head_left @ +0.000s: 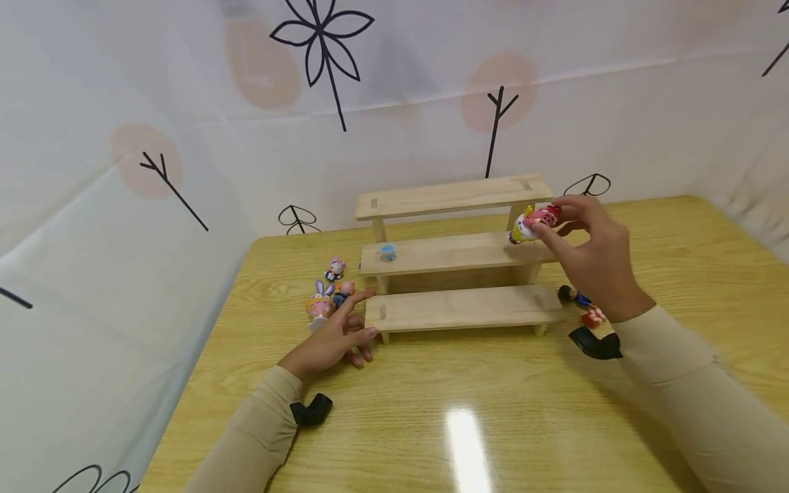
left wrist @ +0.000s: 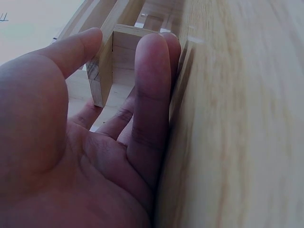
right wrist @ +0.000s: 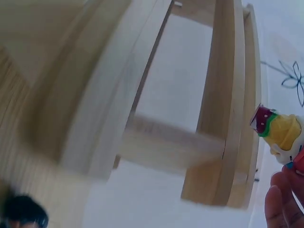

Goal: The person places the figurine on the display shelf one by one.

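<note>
My right hand (head_left: 594,250) pinches a small pig figurine (head_left: 535,222) between thumb and fingers, near the right end of the middle step. The figurine is pink, white and yellow with red on it; in the right wrist view its purple and yellow end (right wrist: 282,130) shows. My left hand (head_left: 333,335) holds the left end of the lowest step of a three-tier wooden shelf (head_left: 462,308). Its thumb is at the front edge and its index finger at the rear corner; the other fingers hang below. A small light-blue piece (head_left: 387,253) stands on the middle step's left end.
Left of the shelf lie a bunny-eared figurine (head_left: 320,305), a pink-headed figurine (head_left: 344,293) and a smaller figurine (head_left: 335,269). At the right lie a dark-haired figurine (head_left: 574,296) and a red-and-white piece (head_left: 593,317). A patterned cloth (head_left: 419,137) hangs behind the wooden table (head_left: 394,411).
</note>
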### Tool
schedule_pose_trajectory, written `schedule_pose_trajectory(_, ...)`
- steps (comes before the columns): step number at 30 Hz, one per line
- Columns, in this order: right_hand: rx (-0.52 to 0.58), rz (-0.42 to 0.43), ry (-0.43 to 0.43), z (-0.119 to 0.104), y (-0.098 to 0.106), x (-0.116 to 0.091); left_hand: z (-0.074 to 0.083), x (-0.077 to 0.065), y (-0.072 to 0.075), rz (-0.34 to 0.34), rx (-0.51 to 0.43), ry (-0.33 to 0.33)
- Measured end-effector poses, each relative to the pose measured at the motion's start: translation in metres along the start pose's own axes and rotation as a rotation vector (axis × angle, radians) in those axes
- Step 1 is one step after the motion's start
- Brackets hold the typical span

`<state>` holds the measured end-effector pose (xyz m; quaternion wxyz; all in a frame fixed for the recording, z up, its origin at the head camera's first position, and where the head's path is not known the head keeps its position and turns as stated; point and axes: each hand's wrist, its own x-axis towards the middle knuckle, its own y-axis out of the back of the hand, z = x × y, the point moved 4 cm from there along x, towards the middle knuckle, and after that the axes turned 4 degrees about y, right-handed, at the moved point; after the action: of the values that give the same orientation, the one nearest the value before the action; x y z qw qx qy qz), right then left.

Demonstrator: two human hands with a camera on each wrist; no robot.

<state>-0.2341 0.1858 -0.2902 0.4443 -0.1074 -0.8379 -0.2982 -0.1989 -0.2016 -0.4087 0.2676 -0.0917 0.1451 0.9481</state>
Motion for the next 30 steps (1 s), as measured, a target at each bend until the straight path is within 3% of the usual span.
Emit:
schedule_pose_trajectory(9, 0.049, -0.074, 0.122, -0.024, -0.037, 0.013, 0.002, 0.001, 0.000, -0.007, -0.004, -0.009)
schedule_pose_trajectory(24, 0.146, -0.240, 0.029, -0.048, -0.097, 0.024, 0.001, 0.000, 0.000, 0.013, -0.010, 0.009)
schedule_pose_trajectory(30, 0.193, -0.257, 0.056, -0.058, -0.112, 0.028, 0.001, 0.000, 0.000, 0.006, -0.008, 0.001)
